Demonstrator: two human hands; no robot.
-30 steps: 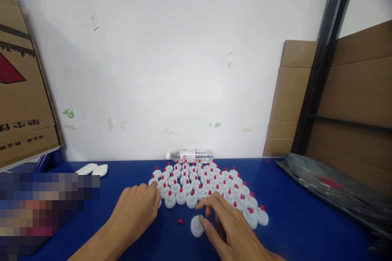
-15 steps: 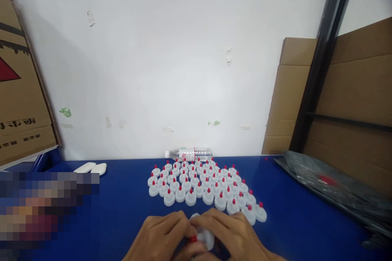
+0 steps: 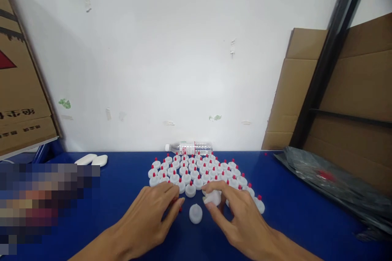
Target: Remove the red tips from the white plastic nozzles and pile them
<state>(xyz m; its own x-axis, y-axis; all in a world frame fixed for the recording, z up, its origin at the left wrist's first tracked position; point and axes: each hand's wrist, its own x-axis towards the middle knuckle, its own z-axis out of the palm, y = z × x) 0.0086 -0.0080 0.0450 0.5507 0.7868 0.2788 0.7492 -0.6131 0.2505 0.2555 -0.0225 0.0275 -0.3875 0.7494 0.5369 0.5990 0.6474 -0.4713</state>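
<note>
Several white caps with red tips (image 3: 196,170) stand in rows on the blue table (image 3: 294,216). My right hand (image 3: 241,218) is closed, its thumb and fingers pinching a white cap (image 3: 213,198) at the front edge of the rows. A bare white cap (image 3: 195,213) with no red tip lies on the table between my hands. My left hand (image 3: 147,220) rests to its left with the fingers drawn together over a small red tip (image 3: 180,209) that shows under the fingertips.
A clear water bottle (image 3: 189,147) lies against the white wall behind the caps. Two white oval pieces (image 3: 92,160) lie at the back left. Cardboard boxes (image 3: 21,89) stand left and right, with a black plastic bag (image 3: 330,183) on the right.
My hands were joined near the front edge around a white cap and a red tip. They have parted and moved forward; a bare white cap now lies between them.
</note>
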